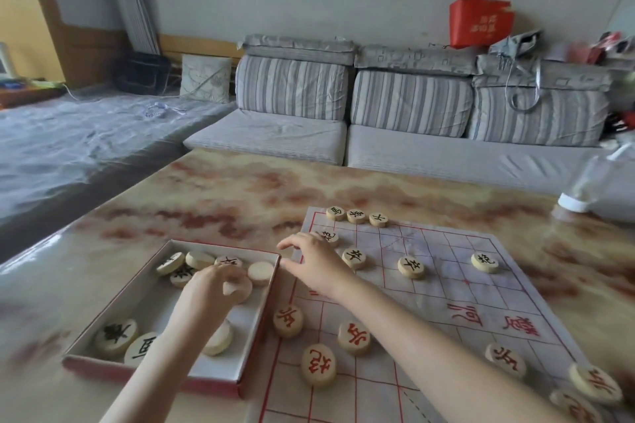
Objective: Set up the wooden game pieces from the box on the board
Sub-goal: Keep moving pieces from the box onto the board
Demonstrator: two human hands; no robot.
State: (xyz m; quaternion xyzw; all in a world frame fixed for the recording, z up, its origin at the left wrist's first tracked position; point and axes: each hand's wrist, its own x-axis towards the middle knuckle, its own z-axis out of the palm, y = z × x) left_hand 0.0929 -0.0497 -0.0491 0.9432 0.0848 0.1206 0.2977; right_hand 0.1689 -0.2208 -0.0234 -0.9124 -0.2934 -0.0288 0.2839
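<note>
Where room lies open: the marbled table (240,189) is bare beyond the box and past the board's far edge. A clear bottle (580,189), blurred, lies near its right edge.
Board (481,288): a paper sheet lying flat on the table's right part. Its left edge runs along the box's right wall, touching or just beside it; I cannot tell which. Its near edge is cut off by the frame.
Box (240,350): shallow, open and white inside with red walls, left of the board. About nine wooden discs lie in it, some face down, grouped at the far end and the near-left corner. The left forearm covers part of two.
Right hand (316,261): hovers over the line between box and board, fingers spread and relaxed, grasping nothing.
Left hand (209,288): inside the box, fingers curled round a pale piece (238,287) whose face is blurred.
Black-marked pieces (411,267): seven on the board's far half, one partly hidden behind the right hand.
Red-marked pieces (354,337): six on the near half, with the lower-right ones blurred.
</note>
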